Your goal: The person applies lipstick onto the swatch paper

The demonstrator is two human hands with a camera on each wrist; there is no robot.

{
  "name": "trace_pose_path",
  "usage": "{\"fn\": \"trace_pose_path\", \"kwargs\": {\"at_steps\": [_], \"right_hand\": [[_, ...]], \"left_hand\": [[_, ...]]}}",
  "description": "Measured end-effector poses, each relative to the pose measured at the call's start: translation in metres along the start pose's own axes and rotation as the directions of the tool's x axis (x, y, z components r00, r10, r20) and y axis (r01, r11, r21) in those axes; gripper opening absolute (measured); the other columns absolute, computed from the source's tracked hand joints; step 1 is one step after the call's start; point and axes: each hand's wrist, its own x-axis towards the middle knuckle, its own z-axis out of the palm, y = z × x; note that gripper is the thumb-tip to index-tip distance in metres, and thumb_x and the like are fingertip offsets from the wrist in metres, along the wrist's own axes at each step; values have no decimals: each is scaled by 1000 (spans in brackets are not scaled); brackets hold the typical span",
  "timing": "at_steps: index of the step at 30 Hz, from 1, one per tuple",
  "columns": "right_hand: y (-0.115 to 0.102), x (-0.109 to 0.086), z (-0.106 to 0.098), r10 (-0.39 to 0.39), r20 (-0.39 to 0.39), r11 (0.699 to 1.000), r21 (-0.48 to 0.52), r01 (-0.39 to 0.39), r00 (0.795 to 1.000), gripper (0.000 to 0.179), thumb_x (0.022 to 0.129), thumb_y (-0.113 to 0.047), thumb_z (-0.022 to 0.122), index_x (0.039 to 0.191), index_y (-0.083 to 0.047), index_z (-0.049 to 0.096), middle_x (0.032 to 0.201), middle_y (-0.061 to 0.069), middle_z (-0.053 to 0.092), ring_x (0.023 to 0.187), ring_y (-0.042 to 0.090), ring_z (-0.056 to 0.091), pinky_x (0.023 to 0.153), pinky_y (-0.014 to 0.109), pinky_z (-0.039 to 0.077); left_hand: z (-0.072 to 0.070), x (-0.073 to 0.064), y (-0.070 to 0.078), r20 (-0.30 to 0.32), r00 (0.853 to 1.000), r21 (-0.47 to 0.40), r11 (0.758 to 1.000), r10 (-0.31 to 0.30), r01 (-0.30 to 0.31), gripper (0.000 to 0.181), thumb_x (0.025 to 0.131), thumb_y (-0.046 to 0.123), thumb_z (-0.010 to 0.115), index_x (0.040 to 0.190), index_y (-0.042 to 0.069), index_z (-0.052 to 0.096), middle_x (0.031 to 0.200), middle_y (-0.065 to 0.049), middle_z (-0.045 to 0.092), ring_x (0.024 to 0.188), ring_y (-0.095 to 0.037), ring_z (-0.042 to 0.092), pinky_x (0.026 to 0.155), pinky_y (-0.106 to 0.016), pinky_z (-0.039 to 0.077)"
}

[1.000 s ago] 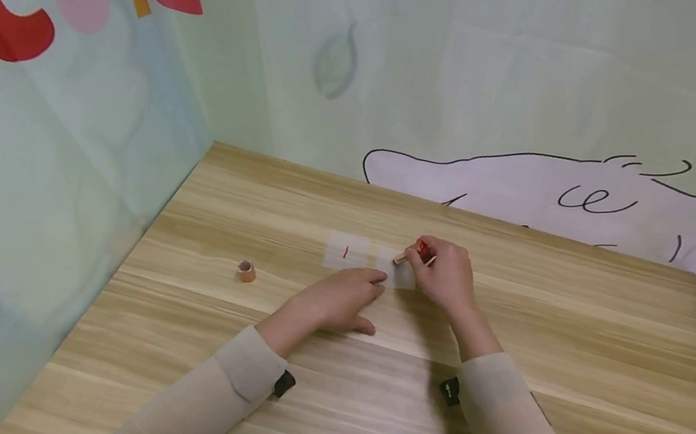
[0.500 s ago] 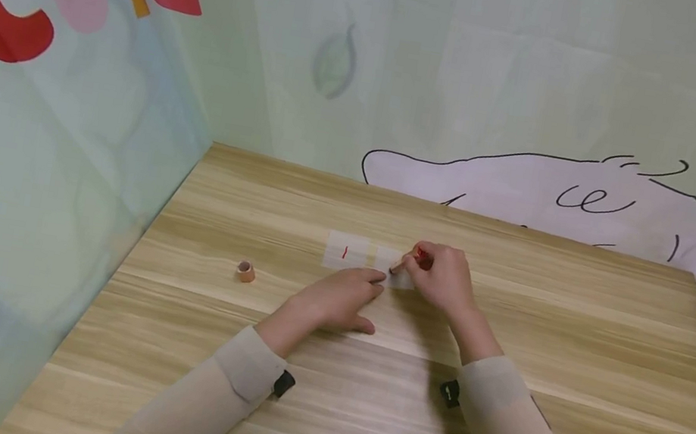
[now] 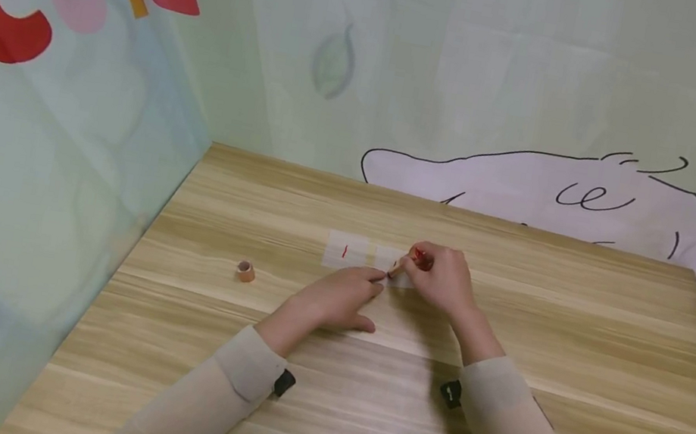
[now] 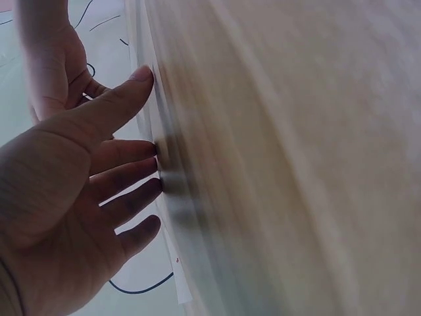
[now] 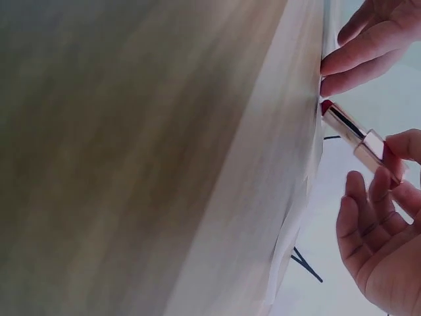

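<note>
My right hand [image 3: 446,278] pinches a lipstick [image 5: 368,148] between thumb and fingers, gold-toned tube with a dark red tip. That tip meets the surface at the right white paper square [image 3: 384,255], right beside my left fingertips, and a short dark mark shows on the square. My left hand [image 3: 337,298] lies with fingers extended, their tips resting at the lower edge of the same square; in the left wrist view the left fingertips [image 4: 152,185] touch the tabletop. Left of it lies another white paper square [image 3: 334,245] bearing one short red stroke. The right square is partly covered by both hands.
A lipstick cap [image 3: 246,272], rose-gold and hollow end up, stands on the wooden table [image 3: 240,199] left of the papers. A printed fabric backdrop [image 3: 484,63] rises behind the table's far edge and along its left side.
My right hand has drawn the lipstick tip slightly down and left across the right paper square, where a dark mark now shows. The left hand has stayed in place.
</note>
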Motion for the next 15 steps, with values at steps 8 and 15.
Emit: {"fn": "trace_pose_path", "kwargs": {"at_steps": [8, 15], "right_hand": [[1, 0, -11, 35, -127, 994, 111, -21, 991, 18, 93, -18, 72, 78, -13, 65, 63, -1, 56, 60, 16, 48, 52, 27, 35], [3, -3, -19, 51, -172, 991, 128, -29, 984, 16, 94, -18, 72, 81, -10, 67, 69, 2, 61, 64, 16, 53, 56, 26, 41]], "left_hand": [[-1, 1, 1, 4, 1000, 2, 1000, -1, 1, 64, 91, 40, 77, 137, 0, 59, 155, -14, 43, 142, -29, 43, 119, -36, 31], [-2, 1, 1, -69, 998, -48, 999, 8, -11, 64, 92, 37, 76, 141, 1, 57, 155, -14, 44, 143, -29, 41, 120, -37, 30]]}}
